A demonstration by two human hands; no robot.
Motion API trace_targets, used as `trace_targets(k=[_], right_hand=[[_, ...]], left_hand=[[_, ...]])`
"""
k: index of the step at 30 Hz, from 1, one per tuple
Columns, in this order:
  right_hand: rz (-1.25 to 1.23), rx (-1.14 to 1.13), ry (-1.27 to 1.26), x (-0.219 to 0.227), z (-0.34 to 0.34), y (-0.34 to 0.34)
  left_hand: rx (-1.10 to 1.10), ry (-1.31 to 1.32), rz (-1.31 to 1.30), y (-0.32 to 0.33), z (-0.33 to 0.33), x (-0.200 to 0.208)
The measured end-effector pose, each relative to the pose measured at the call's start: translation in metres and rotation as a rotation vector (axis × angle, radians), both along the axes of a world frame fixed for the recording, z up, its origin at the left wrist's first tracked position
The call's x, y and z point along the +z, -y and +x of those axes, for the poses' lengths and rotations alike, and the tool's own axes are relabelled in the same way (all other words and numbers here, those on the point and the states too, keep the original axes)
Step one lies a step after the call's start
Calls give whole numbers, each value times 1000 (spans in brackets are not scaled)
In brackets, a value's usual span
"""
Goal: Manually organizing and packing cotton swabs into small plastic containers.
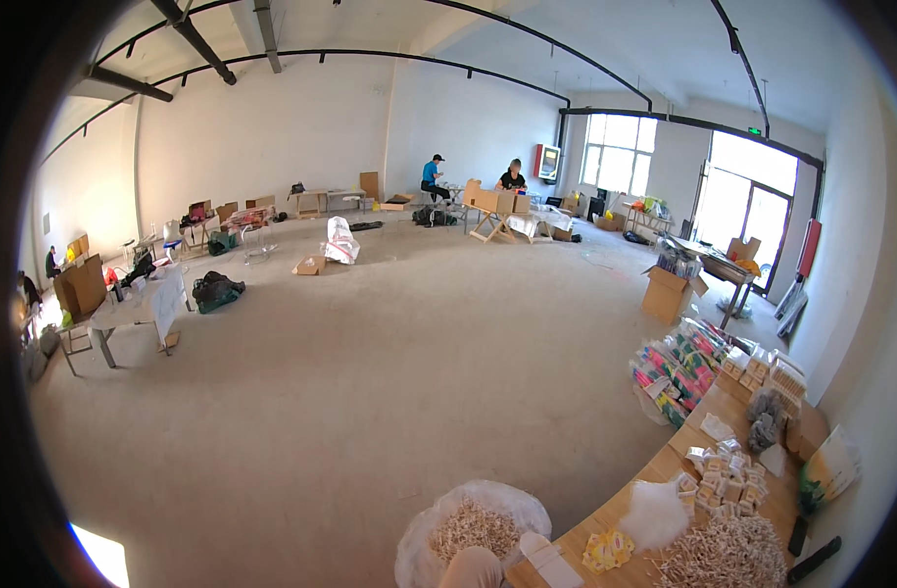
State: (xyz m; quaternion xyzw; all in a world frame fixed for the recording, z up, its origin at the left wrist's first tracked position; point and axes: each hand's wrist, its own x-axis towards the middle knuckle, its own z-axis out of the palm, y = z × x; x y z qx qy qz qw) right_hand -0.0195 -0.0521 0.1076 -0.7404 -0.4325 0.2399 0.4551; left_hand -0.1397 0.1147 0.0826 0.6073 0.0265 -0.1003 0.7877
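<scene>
Pale sticks (727,554) lie on a table (608,505); a bag (529,508) sits beside.

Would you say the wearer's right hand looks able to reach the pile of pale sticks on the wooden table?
Probably yes, though the right hand is out of view: the pile of pale sticks lies uncovered at the near end of the wooden table, with nothing visible over it.

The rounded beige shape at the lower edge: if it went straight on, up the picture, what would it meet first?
Probably the plastic bag of small pale pieces, just above the rounded beige shape; depth is unclear. Neither of the wearer's hands shows.
</scene>
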Motion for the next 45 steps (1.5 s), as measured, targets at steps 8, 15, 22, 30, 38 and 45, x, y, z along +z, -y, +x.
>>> trace_targets(k=[8, 15, 22, 30, 38, 45], right_hand=[[71, 8, -381, 32, -7, 8], [96, 100, -59, 45, -8, 7], [-111, -54, -80, 53, -17, 8], [123, -52, -613, 55, -10, 14], [34, -88, -517, 70, -8, 21], [30, 66, 111, 32, 17, 43]], left_hand=[[-80, 57, 136, 2, 1, 8], [-45, -64, -5, 7, 1, 6], [-69, 111, -79, 7, 8, -18], [-63, -72, -79, 14, 7, 14], [-135, 0, 171, 14, 19, 2], [-99, 9, -9, 32, 20, 4]])
